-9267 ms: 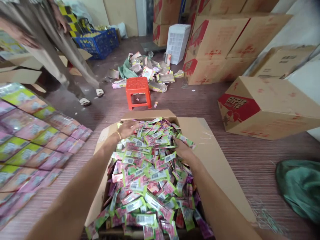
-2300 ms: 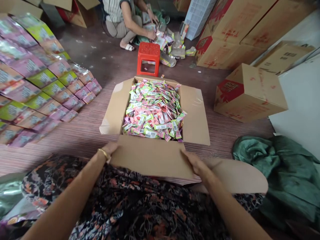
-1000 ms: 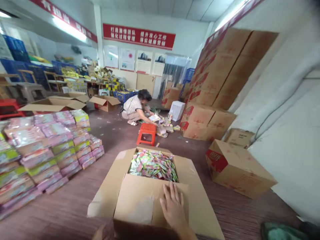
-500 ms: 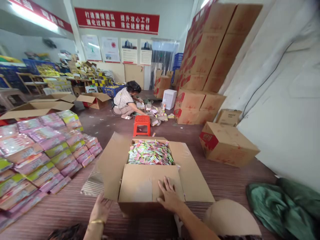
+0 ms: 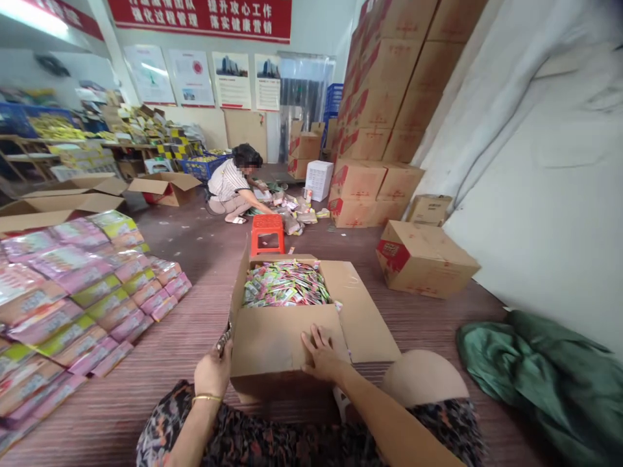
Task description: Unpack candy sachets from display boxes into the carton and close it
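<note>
In front of me an open cardboard carton point(image 5: 265, 387) is filled with small colourful packets point(image 5: 287, 284). Its left flap point(image 5: 238, 279) stands nearly upright, and my left hand point(image 5: 213, 374), with a gold bracelet at the wrist, is closed on that flap's near edge. The near flap point(image 5: 272, 337) is folded inward over the front part of the packets. On it lies my right hand point(image 5: 322, 357), palm down with fingers spread. The right flap point(image 5: 367, 318) is folded outward.
Stacked pink and green packs point(image 5: 97, 292) fill the left. A red stool point(image 5: 267, 233) is beyond the carton, near a crouching person point(image 5: 233, 185). Closed boxes point(image 5: 423, 259) and a tall carton stack point(image 5: 379, 110) stand right. Green cloth point(image 5: 525, 370) lies on the floor.
My left hand has risen and taken hold of the left flap, which has swung from leaning outward to nearly upright. My right hand stays on the near flap. The view has tilted down.
</note>
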Demonstrator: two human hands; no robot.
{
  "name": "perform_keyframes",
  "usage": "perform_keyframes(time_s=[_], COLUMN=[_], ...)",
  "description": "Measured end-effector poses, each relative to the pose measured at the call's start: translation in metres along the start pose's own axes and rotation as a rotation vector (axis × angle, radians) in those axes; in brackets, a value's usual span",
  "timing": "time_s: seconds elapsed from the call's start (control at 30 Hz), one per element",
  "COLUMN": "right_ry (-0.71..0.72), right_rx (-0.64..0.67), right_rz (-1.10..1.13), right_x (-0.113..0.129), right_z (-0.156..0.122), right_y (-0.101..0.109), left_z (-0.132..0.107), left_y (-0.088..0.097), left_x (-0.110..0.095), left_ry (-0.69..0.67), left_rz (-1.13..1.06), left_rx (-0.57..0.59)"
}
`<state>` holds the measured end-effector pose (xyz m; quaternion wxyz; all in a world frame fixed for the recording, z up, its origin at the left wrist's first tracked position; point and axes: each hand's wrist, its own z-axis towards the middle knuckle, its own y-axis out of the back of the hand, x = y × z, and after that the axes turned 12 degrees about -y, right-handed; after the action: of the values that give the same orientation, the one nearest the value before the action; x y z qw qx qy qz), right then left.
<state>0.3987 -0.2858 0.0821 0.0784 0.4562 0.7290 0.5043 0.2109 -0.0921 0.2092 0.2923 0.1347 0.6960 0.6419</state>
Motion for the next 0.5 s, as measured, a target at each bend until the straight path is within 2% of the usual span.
perform_keyframes(time_s=[0.07, 0.17, 0.3, 0.37, 0.43, 0.5], right_ry=[0.01, -0.002, 0.04, 0.072, -0.022, -0.245], right_rx=[0.01, 0.007, -0.047, -0.147, -0.31, -0.455], right_rz=[0.0, -0.007, 0.063, 0.164, 0.285, 0.413], right_x=[0.0, 0.001, -0.004, -0.011, -0.021, -0.031], right_z=[0.002, 0.004, 0.002, 0.003, 0.01, 0.025], right_y=[0.003, 0.003, -0.001, 0.0, 0.007, 0.02], left_z=[-0.006, -0.011, -0.007, -0.002, 0.003, 0.007], left_y=[0.002, 0.001, -0.004, -0.004, -0.001, 0.005], left_x=[-0.014, -0.022, -0.013, -0.004, 0.002, 0.0], left_ry=[-0.077, -0.126, -0.071, -0.009, 0.074, 0.162], left_rz=[0.045, 0.05, -0.035, -0.124, -0.214, -0.264], left_rx=[0.037, 0.018, -0.077, -0.134, -0.171, -0.178])
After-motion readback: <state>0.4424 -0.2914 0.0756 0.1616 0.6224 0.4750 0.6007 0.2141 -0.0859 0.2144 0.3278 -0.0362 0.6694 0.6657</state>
